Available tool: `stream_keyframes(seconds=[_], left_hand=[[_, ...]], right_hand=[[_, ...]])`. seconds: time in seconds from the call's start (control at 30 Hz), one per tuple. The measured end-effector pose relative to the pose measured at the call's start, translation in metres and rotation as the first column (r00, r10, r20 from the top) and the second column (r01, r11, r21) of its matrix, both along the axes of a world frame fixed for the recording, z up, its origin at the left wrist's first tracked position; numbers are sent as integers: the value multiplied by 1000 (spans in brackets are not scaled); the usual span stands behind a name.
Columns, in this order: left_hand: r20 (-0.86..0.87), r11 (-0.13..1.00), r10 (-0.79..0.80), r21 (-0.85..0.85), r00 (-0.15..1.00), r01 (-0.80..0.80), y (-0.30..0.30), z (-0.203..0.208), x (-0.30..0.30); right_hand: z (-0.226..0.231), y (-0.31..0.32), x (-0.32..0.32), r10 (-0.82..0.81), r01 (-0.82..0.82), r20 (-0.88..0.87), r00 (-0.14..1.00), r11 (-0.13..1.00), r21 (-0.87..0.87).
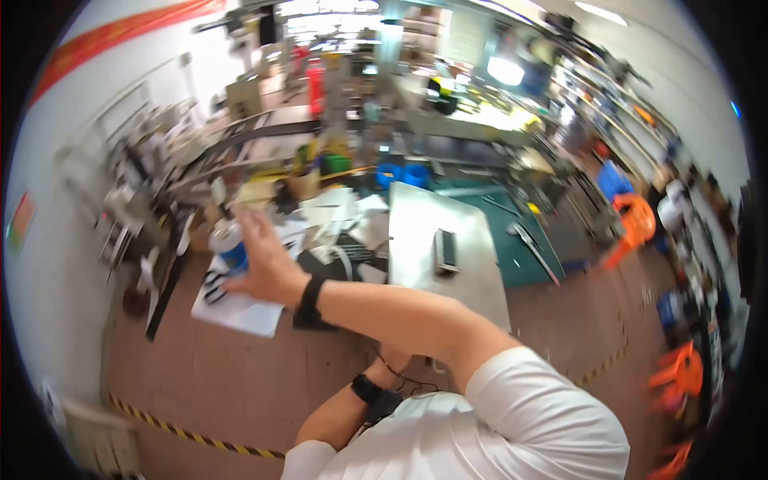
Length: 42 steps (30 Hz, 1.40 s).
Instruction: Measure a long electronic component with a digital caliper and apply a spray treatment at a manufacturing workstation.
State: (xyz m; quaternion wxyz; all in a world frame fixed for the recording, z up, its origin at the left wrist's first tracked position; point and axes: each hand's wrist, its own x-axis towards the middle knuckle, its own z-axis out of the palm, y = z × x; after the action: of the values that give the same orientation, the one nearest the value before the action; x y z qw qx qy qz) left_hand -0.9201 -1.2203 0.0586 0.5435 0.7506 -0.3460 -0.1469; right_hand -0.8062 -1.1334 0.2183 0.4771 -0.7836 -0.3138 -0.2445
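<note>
Left of the metal plate [416,232], your right hand [260,260] has fingers apart beside the blue-and-white bottle [230,246]; your left hand [393,358], I cannot tell. Behind the plate are blue containers [388,176], contents unclear.

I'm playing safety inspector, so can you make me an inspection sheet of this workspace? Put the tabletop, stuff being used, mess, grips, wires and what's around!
Surface: a metal plate beside a green mat.
Job's things: a white-and-blue bottle beside the right grip; contact unclear.
Clutter: loose papers; two blue round containers; a phone-like device on the plate.
Grips: right, fingers spread; left grip partly hidden behind the right forearm, its state unclear.
Cables: a thin dark cord near the left wrist.
Surroundings: an orange chair; yellow-black floor tape.
</note>
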Motion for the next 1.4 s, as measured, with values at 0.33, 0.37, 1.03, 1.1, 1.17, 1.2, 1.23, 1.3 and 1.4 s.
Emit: stream_keyframes(seconds=[0.33,0.37,1.03,1.1,1.17,1.2,1.23,1.3,1.4], left_hand=[[-434,787,69,-530,898,-317,-35,110,9],[-399,803,79,-517,914,-295,-39,121,12],[-696,760,-613,-649,375,37,-240,-21,-7],[-878,804,-409,-476,249,-357,-251,29,-31],[-853,774,-418,-515,314,-369,-260,28,-30],[-825,753,-427,-551,370,-360,-263,26,-32],[-798,736,-433,-581,419,-347,-266,23,-37],[-806,716,-414,-575,423,-396,-272,22,-40],[-817,683,-379,-563,434,-465,-276,24,-38]], right_hand=[[-8,-267,-222,-45,-3,-317,947,989,-148],[-17,-268,-231,-167,110,-361,917,979,-173],[-13,-426,-301,404,21,-552,730,793,609],[-10,-465,-303,167,63,-493,854,907,416],[10,-513,-292,-75,272,-525,848,912,308],[32,-532,-285,-67,397,-679,731,851,343],[50,-547,-273,48,357,-725,687,846,395],[66,-578,-241,173,312,-767,618,841,442],[54,-614,-202,-207,275,-490,847,959,71]])
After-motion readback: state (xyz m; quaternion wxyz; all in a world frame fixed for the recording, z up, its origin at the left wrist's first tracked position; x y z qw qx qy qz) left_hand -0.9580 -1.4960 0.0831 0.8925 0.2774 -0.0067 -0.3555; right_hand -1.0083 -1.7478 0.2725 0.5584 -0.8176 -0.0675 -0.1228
